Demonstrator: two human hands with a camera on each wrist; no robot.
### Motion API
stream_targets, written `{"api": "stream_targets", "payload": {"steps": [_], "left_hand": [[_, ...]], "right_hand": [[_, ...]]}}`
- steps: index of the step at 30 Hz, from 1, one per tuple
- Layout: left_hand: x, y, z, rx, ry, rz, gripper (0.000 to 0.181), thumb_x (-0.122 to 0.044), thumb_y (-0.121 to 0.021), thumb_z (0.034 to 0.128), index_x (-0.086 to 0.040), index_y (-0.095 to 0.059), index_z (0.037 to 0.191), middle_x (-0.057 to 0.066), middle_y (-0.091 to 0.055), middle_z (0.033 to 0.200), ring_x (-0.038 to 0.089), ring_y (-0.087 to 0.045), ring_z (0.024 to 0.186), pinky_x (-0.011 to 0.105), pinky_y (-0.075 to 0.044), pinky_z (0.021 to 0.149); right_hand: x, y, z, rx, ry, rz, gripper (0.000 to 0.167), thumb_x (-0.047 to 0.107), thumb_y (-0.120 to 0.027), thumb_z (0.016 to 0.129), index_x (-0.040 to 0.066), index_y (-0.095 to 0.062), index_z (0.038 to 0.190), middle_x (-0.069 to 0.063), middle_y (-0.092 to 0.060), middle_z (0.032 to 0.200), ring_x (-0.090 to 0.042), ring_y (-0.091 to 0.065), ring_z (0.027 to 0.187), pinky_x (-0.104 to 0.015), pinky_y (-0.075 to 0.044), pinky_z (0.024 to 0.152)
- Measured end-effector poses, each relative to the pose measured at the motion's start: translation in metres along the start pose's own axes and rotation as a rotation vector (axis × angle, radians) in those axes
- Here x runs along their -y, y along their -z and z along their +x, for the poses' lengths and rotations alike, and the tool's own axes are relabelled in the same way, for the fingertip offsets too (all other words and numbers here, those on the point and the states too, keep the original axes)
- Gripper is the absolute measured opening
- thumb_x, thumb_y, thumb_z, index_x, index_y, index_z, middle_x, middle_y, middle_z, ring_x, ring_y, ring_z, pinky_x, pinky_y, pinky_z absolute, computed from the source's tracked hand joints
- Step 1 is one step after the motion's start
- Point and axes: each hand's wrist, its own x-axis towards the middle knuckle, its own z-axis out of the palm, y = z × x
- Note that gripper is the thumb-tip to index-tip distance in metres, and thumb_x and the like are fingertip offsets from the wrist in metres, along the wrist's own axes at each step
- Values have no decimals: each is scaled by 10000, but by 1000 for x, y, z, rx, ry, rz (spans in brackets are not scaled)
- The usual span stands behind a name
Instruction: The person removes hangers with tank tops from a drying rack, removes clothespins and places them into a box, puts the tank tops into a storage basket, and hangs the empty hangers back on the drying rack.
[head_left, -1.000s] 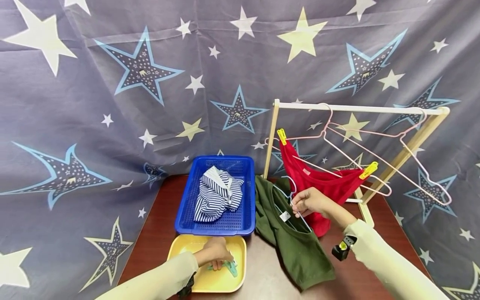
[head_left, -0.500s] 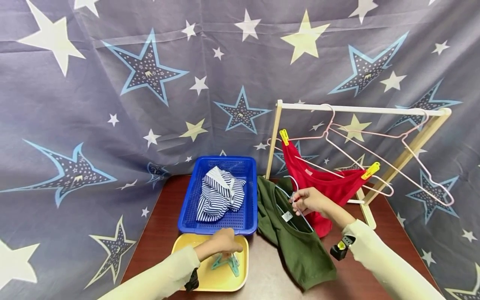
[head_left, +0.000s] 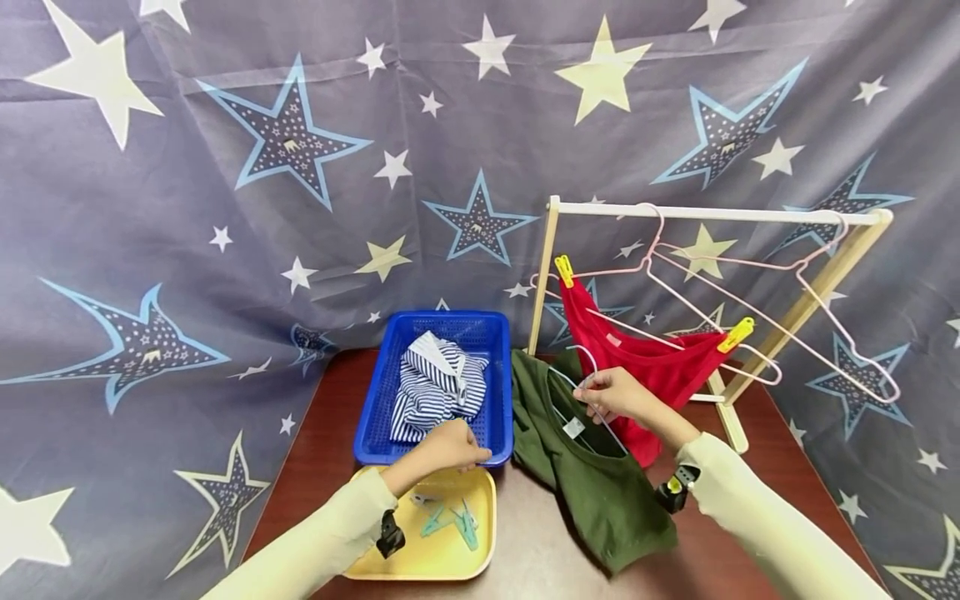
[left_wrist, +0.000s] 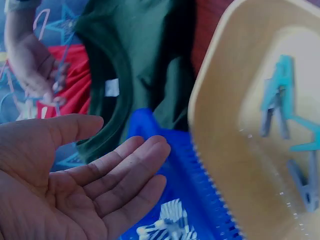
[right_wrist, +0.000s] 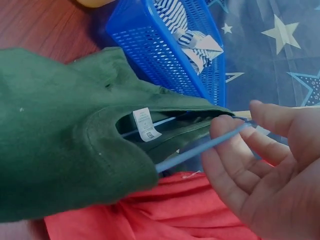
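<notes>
My right hand [head_left: 611, 393] pinches a light-blue clothes hanger [right_wrist: 200, 148] near the base of its hook. The hanger runs inside the neck of a dark green T-shirt [head_left: 570, 475], whose white tag shows at the collar. My left hand [left_wrist: 115, 185] is over the near rim of the blue basket, its fingers loosely extended and nothing between them. Below that hand is a yellow tray [head_left: 427, 567] with several clothespins [head_left: 465, 525], teal and grey. A blue-and-white striped garment [head_left: 435, 387] lies bunched in the blue basket [head_left: 367, 417].
At the right stands a wooden rack [head_left: 720, 214] with pink hangers [head_left: 817, 292] on its white bar. A red garment [head_left: 637, 350] hangs there by yellow clothespins [head_left: 736, 334], its lower part behind the green T-shirt. A star-patterned curtain [head_left: 315, 225] lies behind the brown table [head_left: 712, 533].
My left hand has risen out of the yellow tray and moved forward to the basket's near rim, leaving the clothespins uncovered. My right hand stays on the hanger, almost unmoved.
</notes>
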Motion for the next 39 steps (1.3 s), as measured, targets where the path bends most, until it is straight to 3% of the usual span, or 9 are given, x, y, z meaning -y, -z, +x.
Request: {"api": "stream_targets", "payload": {"steps": [3, 7, 12, 17, 19, 25, 31, 34, 39], "left_hand": [[-2, 7, 6, -28, -7, -27, 274, -248, -751, 883, -39, -771, 707, 91, -726, 633, 91, -622, 529, 215, -493, 568], [-4, 15, 14, -73, -50, -39, 253, -242, -737, 908, -90, -771, 709, 53, -716, 640, 79, -590, 561, 233, -514, 635], [-2, 20, 25, -145, -119, -61, 193, -210, -711, 920, -99, -779, 778, -2, -695, 676, 74, -541, 596, 226, -468, 592], [0, 22, 36, -248, -174, -106, 123, -160, -702, 904, -82, -797, 907, 26, -751, 824, 90, -638, 749, 268, -552, 728], [-1, 22, 41, -287, -189, -134, 122, -149, -702, 907, -80, -794, 946, 43, -771, 890, 115, -682, 817, 290, -579, 794], [-9, 24, 53, -415, -276, -228, 154, -136, -713, 935, -41, -773, 1040, 109, -780, 1003, 232, -734, 898, 352, -613, 833], [-21, 29, 59, -536, -359, -293, 207, -131, -726, 935, -23, -753, 1110, 150, -757, 1110, 294, -714, 1035, 458, -595, 904], [-26, 32, 61, -552, -382, -291, 226, -146, -729, 940, -41, -748, 1138, 142, -741, 1165, 303, -696, 1082, 494, -572, 929], [-36, 35, 64, -527, -399, -284, 282, -180, -729, 947, -59, -730, 1202, 129, -728, 1224, 304, -679, 1140, 486, -556, 983]], "right_hand": [[2, 1, -1, -15, 79, -56, 267, 119, -674, 973, -132, -681, 1064, -121, -712, 707, -134, -666, 575, -292, -606, 561], [4, 4, -4, -67, 187, -135, 226, 98, -669, 961, -122, -715, 937, -148, -712, 677, -132, -668, 551, -267, -588, 523], [8, 7, -4, -152, 206, -242, 249, 74, -656, 963, -67, -721, 769, -208, -718, 704, -242, -707, 583, -254, -570, 518], [16, 14, -9, -168, 215, -292, 259, 62, -650, 969, -86, -719, 767, -211, -721, 710, -293, -720, 610, -228, -535, 511], [20, 17, -12, -176, 217, -281, 238, 57, -654, 966, -102, -724, 804, -214, -719, 710, -285, -722, 609, -238, -546, 521], [28, 32, -19, -191, 225, -226, 200, 34, -650, 969, -153, -713, 998, -252, -717, 770, -250, -720, 622, -349, -616, 575], [29, 44, -25, -199, 238, -187, 189, 30, -648, 974, -145, -715, 1000, -272, -727, 820, -258, -737, 665, -335, -623, 601], [31, 47, -29, -197, 266, -146, 180, 0, -641, 969, -168, -704, 988, -286, -721, 823, -227, -733, 658, -310, -629, 618], [35, 51, -35, -202, 291, -94, 162, -45, -643, 950, -197, -691, 976, -229, -725, 776, -170, -715, 626, -293, -631, 623]]}}
